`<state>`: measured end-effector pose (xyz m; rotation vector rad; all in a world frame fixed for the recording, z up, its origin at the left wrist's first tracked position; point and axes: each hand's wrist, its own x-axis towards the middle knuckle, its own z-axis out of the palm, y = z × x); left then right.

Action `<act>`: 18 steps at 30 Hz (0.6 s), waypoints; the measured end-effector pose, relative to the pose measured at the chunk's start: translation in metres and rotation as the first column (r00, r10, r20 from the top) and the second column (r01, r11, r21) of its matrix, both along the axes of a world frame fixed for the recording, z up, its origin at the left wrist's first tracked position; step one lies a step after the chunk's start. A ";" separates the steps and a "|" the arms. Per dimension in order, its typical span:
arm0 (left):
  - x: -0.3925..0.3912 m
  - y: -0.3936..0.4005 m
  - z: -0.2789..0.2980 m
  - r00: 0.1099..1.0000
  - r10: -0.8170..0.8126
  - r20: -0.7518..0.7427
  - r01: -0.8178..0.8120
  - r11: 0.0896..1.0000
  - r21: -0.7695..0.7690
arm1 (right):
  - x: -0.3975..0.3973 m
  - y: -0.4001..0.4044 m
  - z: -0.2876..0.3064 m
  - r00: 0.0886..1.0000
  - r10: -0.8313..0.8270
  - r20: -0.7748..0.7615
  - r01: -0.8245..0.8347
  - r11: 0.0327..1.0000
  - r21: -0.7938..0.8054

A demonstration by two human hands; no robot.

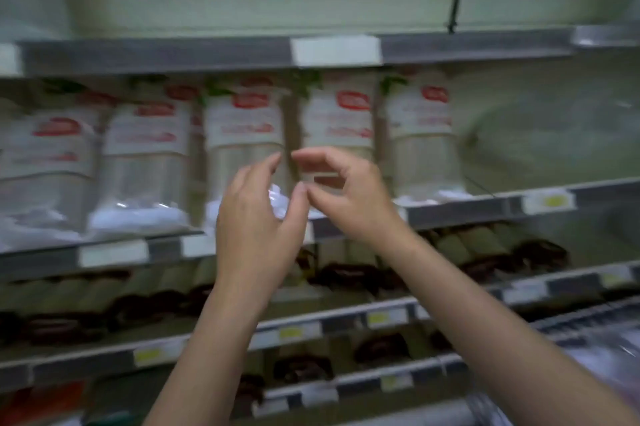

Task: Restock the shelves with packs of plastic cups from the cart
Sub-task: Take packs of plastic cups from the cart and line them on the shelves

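Packs of plastic cups [242, 148] stand upright in a row on the middle shelf [460, 209], directly beyond both hands, labels facing outward so that the product reads from the aisle. Each pack is a tall cylinder of nested cups in clear, glossy film, banded with a white label carrying a red logo; the gathered film bunches white at the base. A narrow gap separates the two packs just behind the fingertips, and the hands appear placed there to straighten or close that gap. The left hand [258, 214] is raised with fingers loosely curved and parted, holding nothing that can be seen. The right hand [343, 195], just beside it, curls its fingers forward with thumb and forefinger apart; it also appears empty, though motion blur leaves contact with the film uncertain. Above the hands runs a grey metal shelf edge with a white price label [336, 49]. Below the wrists, lower shelves [311, 325] hold dark-capped sleeves of paler cups behind yellow tags. The cart is not clearly identifiable.
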<state>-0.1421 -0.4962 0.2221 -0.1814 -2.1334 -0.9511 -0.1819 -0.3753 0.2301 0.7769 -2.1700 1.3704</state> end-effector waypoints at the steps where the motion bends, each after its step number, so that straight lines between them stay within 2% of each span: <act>1: 0.006 0.027 -0.021 0.994 -0.034 0.102 0.030 0.999 0.035 | 0.008 0.030 -0.026 0.995 -0.031 0.097 0.033 0.999 -0.021; 4: 0.023 0.107 -0.082 0.918 -0.136 0.373 0.090 0.986 0.138 | 0.042 0.124 -0.102 0.901 -0.121 0.417 0.159 0.986 -0.058; 8: 0.053 0.203 -0.147 0.678 -0.261 0.687 0.143 0.964 0.224 | 0.100 0.221 -0.187 0.621 -0.217 0.753 0.318 0.948 0.011; 12: 0.092 0.275 -0.196 0.443 -0.348 0.826 0.247 0.933 0.261 | 0.160 0.282 -0.252 0.385 -0.251 0.888 0.501 0.865 0.027; 15: 0.117 0.303 -0.231 0.317 -0.396 0.862 0.307 0.902 0.302 | 0.191 0.307 -0.274 0.214 -0.224 0.951 0.624 0.780 0.043; 18: 0.132 0.323 -0.247 0.210 -0.391 0.896 0.371 0.880 0.297 | 0.212 0.330 -0.288 0.119 -0.138 0.983 0.732 0.682 0.007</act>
